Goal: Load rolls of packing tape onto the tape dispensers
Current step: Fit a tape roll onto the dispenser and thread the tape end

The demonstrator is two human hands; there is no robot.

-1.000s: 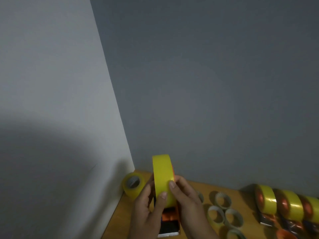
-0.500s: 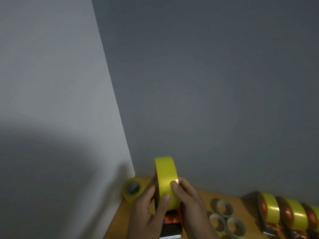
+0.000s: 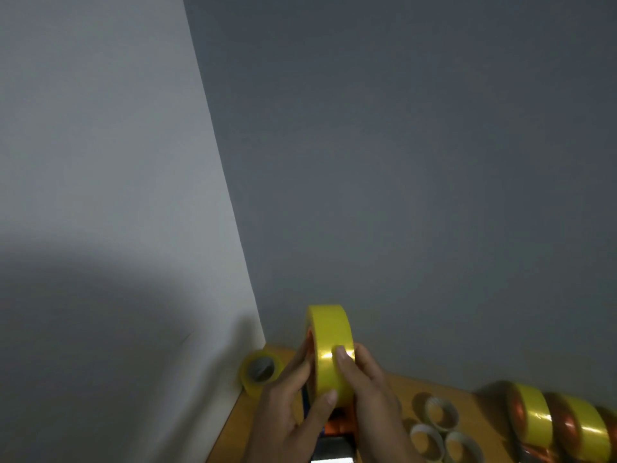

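Yellow tape roll (image 3: 330,349) stands on edge, gripped by both hands (image 3: 334,406).

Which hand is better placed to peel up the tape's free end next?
Right, probably. The right hand has a fingertip pressed on the yellow tape roll's shiny outer face, while the left hand steadies the roll's side and the orange dispenser below.
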